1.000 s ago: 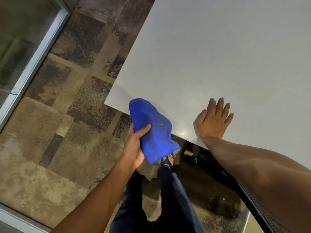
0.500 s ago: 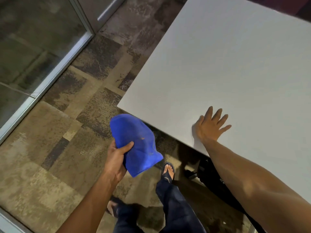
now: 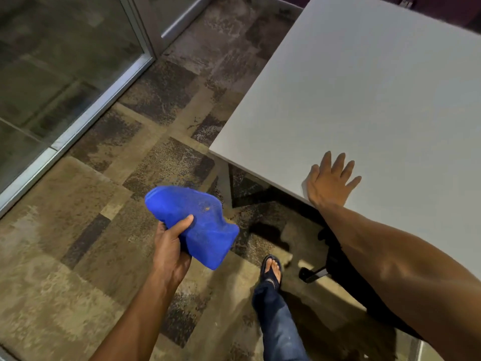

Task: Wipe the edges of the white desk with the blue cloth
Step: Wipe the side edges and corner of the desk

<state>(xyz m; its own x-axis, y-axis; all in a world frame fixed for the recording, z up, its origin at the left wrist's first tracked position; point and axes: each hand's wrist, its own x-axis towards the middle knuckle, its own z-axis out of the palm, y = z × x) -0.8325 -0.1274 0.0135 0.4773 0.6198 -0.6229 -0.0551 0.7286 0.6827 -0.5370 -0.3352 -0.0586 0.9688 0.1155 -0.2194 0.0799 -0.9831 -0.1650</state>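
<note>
The left hand (image 3: 170, 247) is the grip here, its thumb and fingers clamped on the blue cloth (image 3: 197, 222), which is bunched and hangs in the air over the patterned carpet (image 3: 78, 230), well apart from the white surface (image 3: 364, 100) and lower left of its near corner. The cloth sticks out up and to the right of the hand, the thumb pressed on its top face; small brownish specks show on the fabric. The right hand (image 3: 329, 183) lies flat on the surface just inside its near edge, fingers straight and spread, holding nothing. Below the surface stands a dark chair base (image 3: 316, 273) with a caster. A foot in a dark sandal (image 3: 272, 270) and a blue trouser leg (image 3: 279, 327) stand on the carpet between the two arms. A glass partition with a metal frame (image 3: 78, 121) runs along the left.
</note>
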